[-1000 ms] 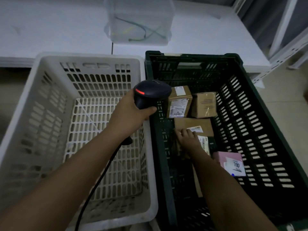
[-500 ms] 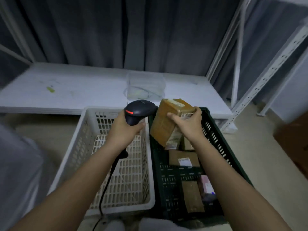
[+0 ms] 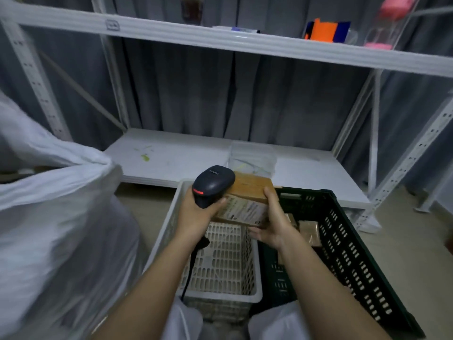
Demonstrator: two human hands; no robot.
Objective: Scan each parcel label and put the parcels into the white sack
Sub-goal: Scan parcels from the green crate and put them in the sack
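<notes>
Step in hand looks like the scan: the scanner [image 3: 212, 184] head sits right over the parcel [image 3: 247, 203], so best to tilt the box so its white label faces the scanner window w/ a small gap between them, hold both steady till it reads, then swing left to the white sack [image 3: 61, 229], which bulges at the left edge, well apart from the box. Left hand [image 3: 196, 217] is wrapped round the scanner grip, wrist bent fwd, forearm coming up from bottom centre. Right hand [image 3: 274, 227] clamps the parcel from its right end, fingers over the top edge, thumb under; box is held above the seam btwn the white crate [image 3: 220, 294] and the dark crate [image 3: 343, 241], more parcels lying in the dark one.
</notes>
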